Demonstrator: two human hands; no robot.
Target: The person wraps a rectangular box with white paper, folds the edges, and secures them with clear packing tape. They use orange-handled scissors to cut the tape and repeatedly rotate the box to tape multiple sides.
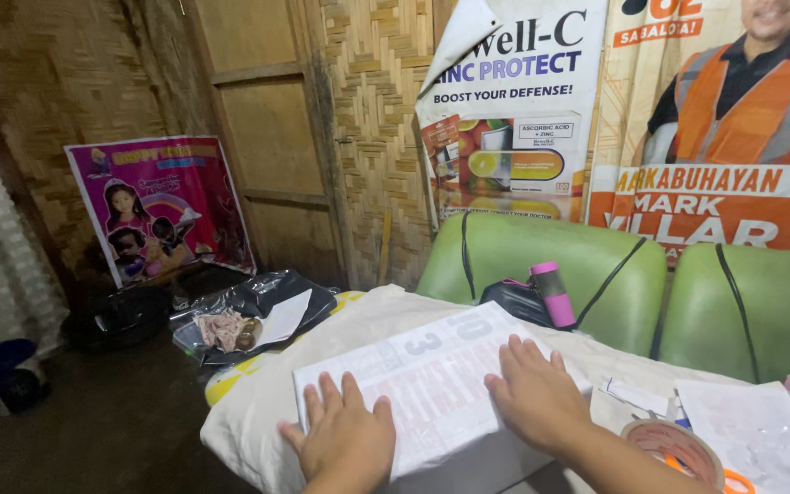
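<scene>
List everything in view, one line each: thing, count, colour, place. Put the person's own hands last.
printed sheet: one, white with pink print, under both hands
cloth-covered surface: one, cream, beneath the sheet
tape roll: one, clear on an orange core, right of the hands
loose papers: several, white, far right
bottle: one, pink, on the seat
green seats: two, behind
plastic bag: one, clear and dark, left
posters: three, on the walls
left hand: flat on sheet
right hand: flat on sheet

The sheet of paper lies on the table; the left hand rests on its near left corner, the right hand on its right edge; the tape roll lies right of the sheet; the bottle stands behind it.
</scene>
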